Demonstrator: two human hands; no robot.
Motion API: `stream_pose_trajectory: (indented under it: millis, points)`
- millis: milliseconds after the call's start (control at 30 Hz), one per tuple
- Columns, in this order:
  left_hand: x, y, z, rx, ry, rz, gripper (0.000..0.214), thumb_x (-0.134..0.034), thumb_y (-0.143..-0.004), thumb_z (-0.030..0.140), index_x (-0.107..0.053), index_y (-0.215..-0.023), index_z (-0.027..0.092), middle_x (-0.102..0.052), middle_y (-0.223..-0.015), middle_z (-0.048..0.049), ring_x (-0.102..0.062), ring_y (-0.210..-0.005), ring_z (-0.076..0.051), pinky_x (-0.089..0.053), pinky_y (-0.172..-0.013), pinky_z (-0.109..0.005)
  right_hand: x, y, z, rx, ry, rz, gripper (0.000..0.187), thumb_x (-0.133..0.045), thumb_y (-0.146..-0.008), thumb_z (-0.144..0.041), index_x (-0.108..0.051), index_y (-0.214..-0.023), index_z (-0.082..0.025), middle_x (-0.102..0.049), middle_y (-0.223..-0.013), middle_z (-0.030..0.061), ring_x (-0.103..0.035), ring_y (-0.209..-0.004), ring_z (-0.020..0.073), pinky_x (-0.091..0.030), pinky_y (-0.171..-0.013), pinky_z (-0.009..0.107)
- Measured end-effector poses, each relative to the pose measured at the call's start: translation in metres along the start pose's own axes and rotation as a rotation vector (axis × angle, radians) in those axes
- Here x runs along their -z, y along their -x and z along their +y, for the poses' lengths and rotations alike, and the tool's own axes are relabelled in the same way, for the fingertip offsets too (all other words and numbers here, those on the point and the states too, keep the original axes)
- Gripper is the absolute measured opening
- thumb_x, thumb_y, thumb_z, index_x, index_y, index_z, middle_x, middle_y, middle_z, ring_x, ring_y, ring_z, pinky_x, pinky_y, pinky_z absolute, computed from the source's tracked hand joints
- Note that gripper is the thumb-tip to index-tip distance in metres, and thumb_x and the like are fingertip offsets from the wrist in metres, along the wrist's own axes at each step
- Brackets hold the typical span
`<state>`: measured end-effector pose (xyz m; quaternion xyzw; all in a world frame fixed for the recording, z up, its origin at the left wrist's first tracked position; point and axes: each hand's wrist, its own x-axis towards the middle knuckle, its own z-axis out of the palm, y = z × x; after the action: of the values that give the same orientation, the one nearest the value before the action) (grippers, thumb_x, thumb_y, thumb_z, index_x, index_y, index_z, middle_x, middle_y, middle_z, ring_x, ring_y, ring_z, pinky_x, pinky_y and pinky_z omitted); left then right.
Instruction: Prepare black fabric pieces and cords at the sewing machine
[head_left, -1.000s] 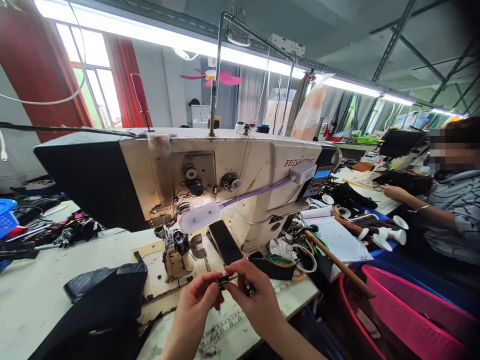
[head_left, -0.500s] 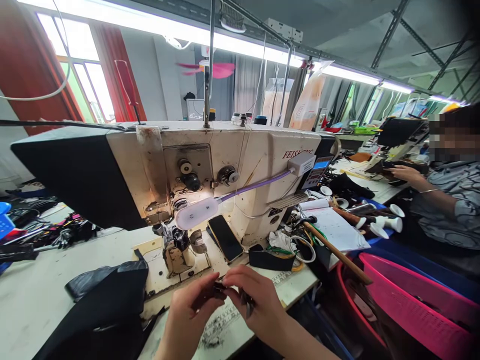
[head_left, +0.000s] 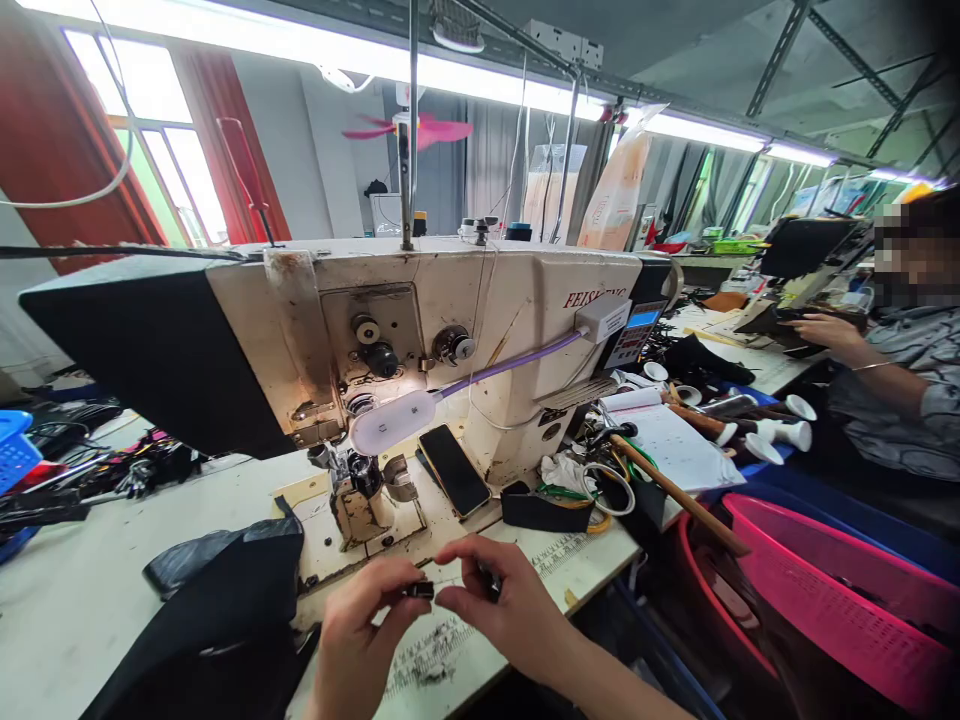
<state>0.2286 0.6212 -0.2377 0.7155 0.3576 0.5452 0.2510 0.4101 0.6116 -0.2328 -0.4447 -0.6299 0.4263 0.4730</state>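
My left hand (head_left: 367, 625) pinches a small, dark, shiny metal bobbin case (head_left: 421, 590) between thumb and fingers, over the front of the sewing table. Facing it, my right hand (head_left: 506, 595) has its thumb and forefinger a little apart, close to the case. A dark metal thing (head_left: 492, 582) is tucked in its curled fingers, mostly hidden. Behind my hands stands a cream sewing machine (head_left: 517, 340) with its post bed (head_left: 367, 515). Black material (head_left: 217, 620) lies left of my left hand.
A phone (head_left: 454, 470) lies on the machine base, with a black strip (head_left: 544, 510) and white tape roll (head_left: 609, 490) to its right. A wooden handle (head_left: 682, 495) juts over a pink basket (head_left: 825, 590). A co-worker (head_left: 900, 370) sits at the far right.
My hands have drawn apart, with the bobbin case now showing in my left fingers. My right thumb and forefinger have opened away from it.
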Motion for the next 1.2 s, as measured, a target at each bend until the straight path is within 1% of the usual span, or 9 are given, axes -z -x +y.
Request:
stream_pose_trajectory:
  millis: [167, 400, 500, 600, 733, 833, 967, 1100, 1200]
  points:
    - [0.001, 0.008, -0.003, 0.217, 0.064, 0.035, 0.009, -0.077, -0.071, 0.027, -0.072, -0.078, 0.023, -0.074, -0.068, -0.0009, -0.069, -0.058, -0.018, -0.057, -0.055, -0.022, -0.001, -0.004, 0.001, 0.029, 0.078, -0.049, 0.015, -0.071, -0.076, -0.033, -0.077, -0.079, -0.019, -0.048, -0.057, -0.0032, -0.037, -0.053, 0.0099, -0.027, -0.051, 0.026]
    - [0.002, 0.007, -0.001, -0.065, -0.030, 0.012, 0.013, -0.073, -0.077, 0.017, -0.076, -0.084, 0.027, -0.076, -0.077, -0.0010, -0.070, -0.066, -0.016, -0.057, -0.060, -0.020, 0.000, -0.007, -0.001, -0.136, -0.063, -0.127, 0.033, -0.079, -0.066, -0.046, -0.072, -0.079, -0.016, -0.030, -0.051, -0.0081, -0.026, -0.053, 0.0087, -0.019, -0.050, 0.026]
    - [0.001, 0.009, -0.003, -0.079, -0.027, 0.015, 0.016, -0.069, -0.080, 0.016, -0.076, -0.088, 0.028, -0.074, -0.091, -0.0042, -0.072, -0.074, -0.018, -0.057, -0.057, -0.019, 0.000, -0.010, -0.001, -0.208, -0.180, -0.103, 0.041, -0.078, -0.065, -0.054, -0.066, -0.073, -0.015, -0.035, -0.049, -0.0082, -0.027, -0.050, 0.0074, -0.018, -0.049, 0.026]
    - [0.000, 0.013, -0.006, -0.096, -0.056, -0.003, 0.018, -0.064, -0.084, 0.014, -0.075, -0.090, 0.027, -0.070, -0.105, -0.0071, -0.072, -0.079, -0.018, -0.058, -0.063, -0.022, 0.000, -0.012, 0.001, -0.346, -0.477, -0.106, 0.045, -0.076, -0.068, -0.056, -0.050, -0.067, -0.020, -0.028, -0.044, -0.0119, -0.017, -0.042, 0.0048, -0.011, -0.044, 0.026]
    - [-0.001, 0.017, -0.009, -0.171, -0.133, -0.023, 0.023, -0.063, -0.084, 0.011, -0.072, -0.099, 0.026, -0.069, -0.108, -0.0086, -0.072, -0.081, -0.018, -0.060, -0.071, -0.024, 0.005, -0.012, 0.003, -0.515, -0.681, -0.307, 0.049, -0.079, -0.068, -0.046, -0.036, -0.066, -0.022, -0.023, -0.048, -0.0135, -0.011, -0.041, 0.0029, -0.005, -0.042, 0.024]
    - [-0.001, 0.018, -0.008, -0.216, -0.200, -0.077, 0.029, -0.061, -0.086, 0.012, -0.069, -0.109, 0.026, -0.069, -0.109, -0.0097, -0.072, -0.082, -0.017, -0.060, -0.071, -0.023, 0.008, -0.013, 0.006, -0.555, -0.625, -0.442, 0.044, -0.076, -0.068, -0.042, -0.038, -0.067, -0.021, -0.026, -0.049, -0.0126, -0.012, -0.041, 0.0025, -0.005, -0.041, 0.023]
    - [0.003, 0.016, -0.004, -0.319, -0.323, -0.182, 0.024, -0.056, -0.089, 0.011, -0.070, -0.103, 0.024, -0.072, -0.103, -0.0072, -0.071, -0.086, -0.016, -0.057, -0.078, -0.021, 0.012, -0.013, 0.008, -0.547, -0.553, -0.454, 0.038, -0.075, -0.071, -0.044, -0.047, -0.066, -0.019, -0.030, -0.047, -0.0114, -0.014, -0.041, 0.0035, -0.004, -0.040, 0.024]
    - [0.008, 0.017, -0.005, -0.372, -0.451, -0.139, 0.018, -0.055, -0.090, 0.014, -0.068, -0.101, 0.021, -0.074, -0.094, -0.0065, -0.071, -0.085, -0.016, -0.056, -0.079, -0.019, 0.020, -0.014, -0.001, -0.387, -0.218, -0.421, 0.025, -0.073, -0.073, -0.038, -0.060, -0.068, -0.017, -0.038, -0.048, -0.0084, -0.026, -0.045, 0.0057, -0.017, -0.043, 0.023]
    - [0.008, 0.018, -0.008, -0.393, -0.510, -0.178, 0.018, -0.055, -0.091, 0.016, -0.068, -0.102, 0.021, -0.074, -0.095, -0.0069, -0.072, -0.084, -0.016, -0.056, -0.078, -0.020, 0.021, -0.015, -0.010, -0.234, -0.002, -0.314, 0.020, -0.072, -0.072, -0.033, -0.063, -0.067, -0.016, -0.044, -0.055, -0.0051, -0.034, -0.054, 0.0086, -0.025, -0.051, 0.024]
